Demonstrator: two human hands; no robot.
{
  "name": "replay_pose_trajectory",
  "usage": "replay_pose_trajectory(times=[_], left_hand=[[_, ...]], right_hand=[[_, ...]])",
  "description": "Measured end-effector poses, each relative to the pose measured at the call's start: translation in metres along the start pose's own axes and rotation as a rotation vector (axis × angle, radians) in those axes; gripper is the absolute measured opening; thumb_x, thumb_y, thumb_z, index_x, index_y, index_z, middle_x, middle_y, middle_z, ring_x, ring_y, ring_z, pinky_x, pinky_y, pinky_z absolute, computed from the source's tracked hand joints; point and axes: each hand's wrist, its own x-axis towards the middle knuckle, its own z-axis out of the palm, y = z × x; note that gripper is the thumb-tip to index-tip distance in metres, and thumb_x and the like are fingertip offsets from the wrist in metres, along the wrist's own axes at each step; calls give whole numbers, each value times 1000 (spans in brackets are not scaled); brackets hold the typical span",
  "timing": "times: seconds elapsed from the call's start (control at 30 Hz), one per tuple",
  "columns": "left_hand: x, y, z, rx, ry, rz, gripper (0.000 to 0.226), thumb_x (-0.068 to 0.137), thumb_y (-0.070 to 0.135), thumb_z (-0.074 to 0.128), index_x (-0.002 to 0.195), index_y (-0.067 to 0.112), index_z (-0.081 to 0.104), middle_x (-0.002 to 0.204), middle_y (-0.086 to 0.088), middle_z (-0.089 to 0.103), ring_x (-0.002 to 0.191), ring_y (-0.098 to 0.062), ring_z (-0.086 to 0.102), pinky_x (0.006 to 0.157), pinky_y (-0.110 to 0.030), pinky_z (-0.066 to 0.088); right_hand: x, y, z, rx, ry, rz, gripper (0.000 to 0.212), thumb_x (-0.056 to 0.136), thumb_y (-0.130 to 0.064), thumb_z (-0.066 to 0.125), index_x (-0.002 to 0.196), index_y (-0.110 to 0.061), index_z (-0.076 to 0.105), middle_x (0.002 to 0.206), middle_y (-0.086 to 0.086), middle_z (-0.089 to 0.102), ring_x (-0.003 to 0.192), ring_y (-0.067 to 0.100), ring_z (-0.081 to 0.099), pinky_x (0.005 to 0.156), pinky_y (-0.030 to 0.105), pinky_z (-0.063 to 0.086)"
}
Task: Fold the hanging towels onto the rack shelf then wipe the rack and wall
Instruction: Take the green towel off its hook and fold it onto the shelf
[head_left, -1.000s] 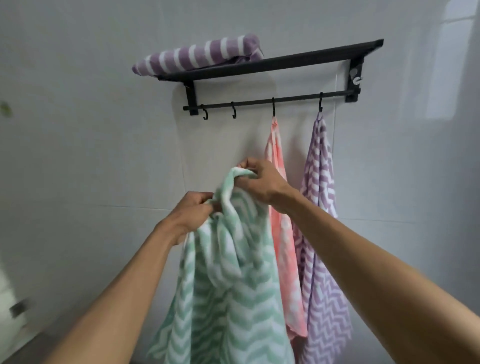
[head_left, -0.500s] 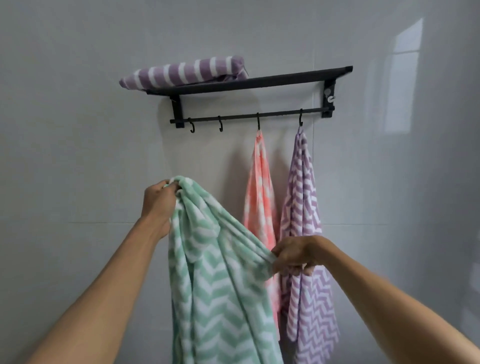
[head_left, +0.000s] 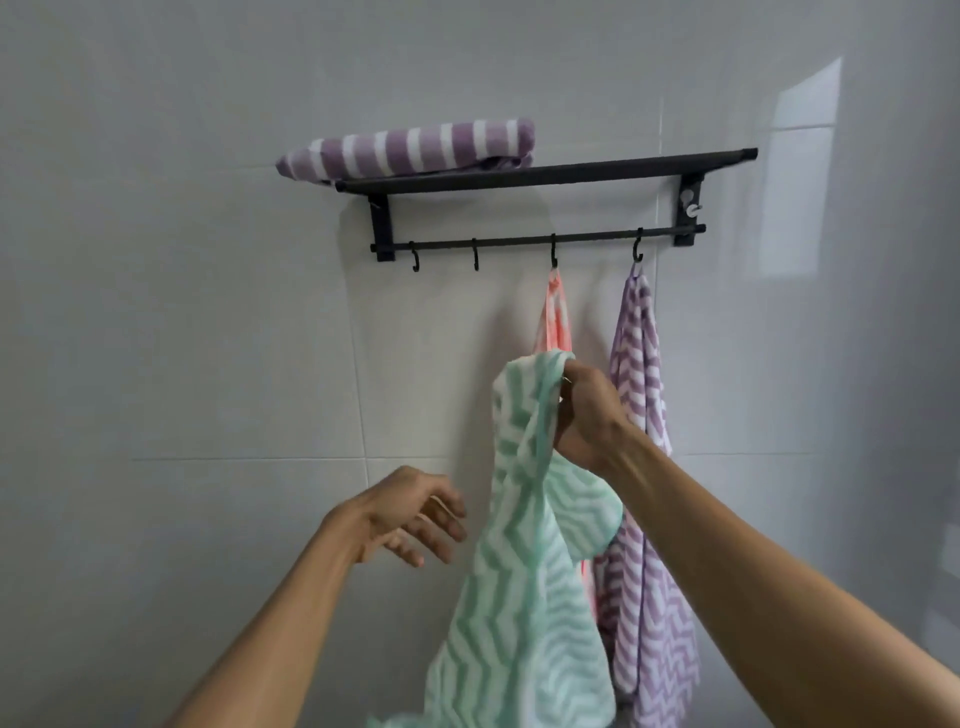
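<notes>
A green-and-white zigzag towel (head_left: 514, 582) hangs from my right hand (head_left: 584, 415), which grips its top corners in front of the wall. My left hand (head_left: 410, 514) is open beside the towel, fingers spread, touching nothing. Above, a black rack (head_left: 545, 174) is fixed to the wall, with a folded purple-striped towel (head_left: 410, 150) on the left of its shelf. On its hook rail a pink towel (head_left: 558, 322) and a purple zigzag towel (head_left: 641, 467) hang from the two right hooks, partly hidden behind my right hand and the green towel.
The two left hooks (head_left: 444, 257) on the rail are bare. The right part of the shelf holds nothing. Light grey wall tiles (head_left: 208, 338) surround the rack, with a window reflection (head_left: 802, 171) at the right.
My left hand let go of the green towel and dropped lower, open. My right hand rose from the towel's lower edge to hold its top alone.
</notes>
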Motion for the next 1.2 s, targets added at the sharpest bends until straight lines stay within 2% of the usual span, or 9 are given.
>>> replay_pose_trajectory(times=[0.1,0.2,0.37,0.57,0.63,0.73,0.87,1.07,1.2], left_hand=[[21,-2,2,-51,312,160,36,93,24,67,126,22,56,113,-8,69,92,-20,71,67,-36,58],[26,3,11,19,252,323,79,84,21,79,148,38,35,129,7,52,118,-17,55,89,-34,54],[21,8,27,8,67,386,22,91,22,71,113,25,71,105,7,75,97,-14,72,87,-35,60],[23,33,33,-215,346,452,23,93,32,71,93,9,72,85,-9,71,75,-21,65,69,-34,52],[18,55,39,-274,370,490,22,94,28,70,90,6,73,78,-8,66,71,-20,60,66,-32,50],[14,90,54,-155,373,559,23,92,25,73,86,3,73,72,-6,60,65,-17,54,61,-30,45],[12,122,71,-23,382,576,11,86,20,79,84,9,75,72,-3,66,64,-14,57,62,-28,47],[15,83,66,255,299,272,15,92,18,70,96,5,72,90,-15,74,74,-21,66,67,-33,55],[15,74,75,-264,364,303,13,101,13,57,102,6,69,97,-14,73,74,-21,70,72,-33,58]], right_hand=[[-10,10,16,35,-43,65,51,75,-18,61,121,4,63,114,21,56,103,35,57,100,49,50],[-23,24,23,-18,-113,109,37,80,-24,61,108,0,66,99,22,63,90,33,61,93,44,51],[-35,8,16,-21,-118,100,35,88,-22,47,104,0,69,90,16,68,81,30,66,85,39,54],[-38,-46,-30,-219,-102,57,41,88,-38,50,62,-10,67,76,11,64,66,26,63,73,33,52],[-40,-54,-45,-459,-195,73,49,82,-51,69,89,-3,73,92,17,73,80,31,71,83,40,57],[-41,-52,-57,-726,-284,87,75,63,-33,96,123,-5,63,113,20,74,102,39,72,94,55,56],[-44,-49,-65,-787,-251,-18,28,86,-19,80,108,-3,74,105,20,76,102,40,72,92,56,57],[-46,-75,-88,-499,-43,-89,14,95,-9,65,100,3,72,93,24,72,86,36,70,92,58,56],[-39,-85,-102,-520,-17,-27,29,87,-12,69,108,8,69,98,24,75,88,41,74,84,58,59]])
